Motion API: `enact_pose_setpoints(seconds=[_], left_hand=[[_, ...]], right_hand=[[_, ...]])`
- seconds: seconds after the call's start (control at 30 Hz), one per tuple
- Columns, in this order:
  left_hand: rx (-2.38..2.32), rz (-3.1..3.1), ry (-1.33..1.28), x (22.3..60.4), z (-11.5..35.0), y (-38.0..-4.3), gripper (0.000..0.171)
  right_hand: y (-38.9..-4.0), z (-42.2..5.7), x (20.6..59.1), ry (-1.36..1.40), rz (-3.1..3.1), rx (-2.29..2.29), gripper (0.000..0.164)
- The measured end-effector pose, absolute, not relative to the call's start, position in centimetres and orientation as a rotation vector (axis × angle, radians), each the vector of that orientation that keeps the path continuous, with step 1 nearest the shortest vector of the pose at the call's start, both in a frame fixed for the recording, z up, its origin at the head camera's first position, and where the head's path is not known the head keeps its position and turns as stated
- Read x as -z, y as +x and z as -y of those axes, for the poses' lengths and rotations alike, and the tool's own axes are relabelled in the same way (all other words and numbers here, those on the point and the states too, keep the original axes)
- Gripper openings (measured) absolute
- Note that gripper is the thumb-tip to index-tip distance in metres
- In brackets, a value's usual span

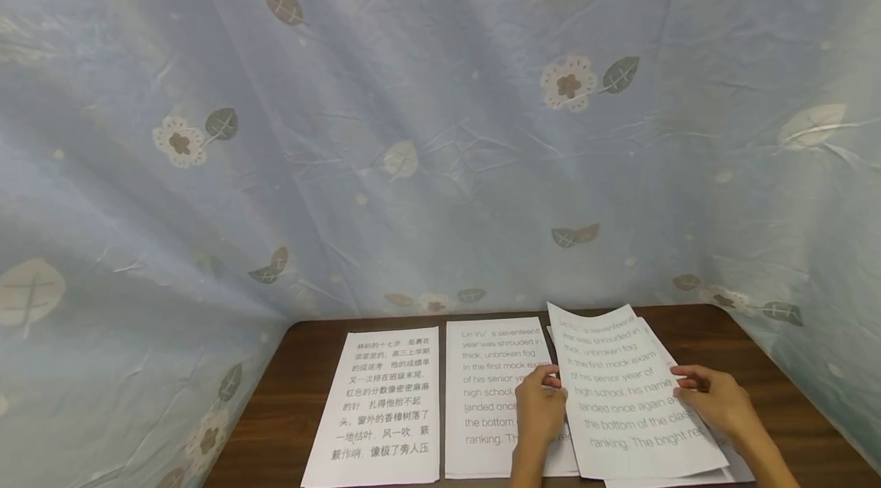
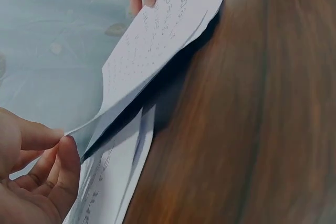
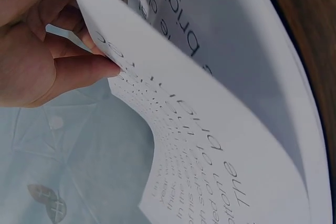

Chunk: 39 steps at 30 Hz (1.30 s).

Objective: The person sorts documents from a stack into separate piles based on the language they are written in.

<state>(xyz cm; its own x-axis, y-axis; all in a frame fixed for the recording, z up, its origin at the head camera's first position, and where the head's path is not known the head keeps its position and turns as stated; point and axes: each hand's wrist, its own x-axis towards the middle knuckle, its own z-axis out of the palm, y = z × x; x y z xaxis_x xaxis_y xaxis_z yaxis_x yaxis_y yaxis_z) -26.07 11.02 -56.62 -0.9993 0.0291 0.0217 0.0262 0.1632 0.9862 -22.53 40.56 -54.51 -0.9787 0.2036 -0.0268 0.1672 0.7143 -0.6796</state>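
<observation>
A printed sheet of paper (image 1: 629,388) with English text is raised at a tilt, its top edge curving up. My left hand (image 1: 541,405) pinches its left edge between thumb and fingers, as the left wrist view shows at close range. On the opposite edge, the thumb and fingers of my right hand (image 1: 716,400) grip the sheet, which bows between the two hands. Under it lie more printed papers (image 1: 735,461), mostly covered in the head view. In the right wrist view, large print shows on the paper below (image 3: 252,77).
Left of the raised sheet lies a stack of English pages (image 1: 482,450), partly behind my left hand. Farther left is a stack with Chinese text (image 1: 385,404). All rest on a dark wooden table (image 1: 275,396). A pale blue leaf-patterned curtain (image 1: 440,190) hangs behind and around.
</observation>
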Motion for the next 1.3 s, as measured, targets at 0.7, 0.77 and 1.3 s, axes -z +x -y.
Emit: enact_pose_setpoints(seconds=[0.7,0.77,1.3], left_hand=[[-2.035,-2.445,0.104,56.7,-13.6,-25.4,0.037],[-2.027,-2.45,0.104,56.6,-13.6,-25.4,0.037],[-1.958,-2.522,0.147,57.1,-13.3,-25.6,0.038]], right_hand=[[-21.8,-43.2,54.7,-0.344,2.85,-1.143,0.047],[-21.8,-43.2,54.9,-0.332,2.854,-1.138,0.047],[-22.3,-42.8,55.4,-0.288,2.871,-0.983,0.044]])
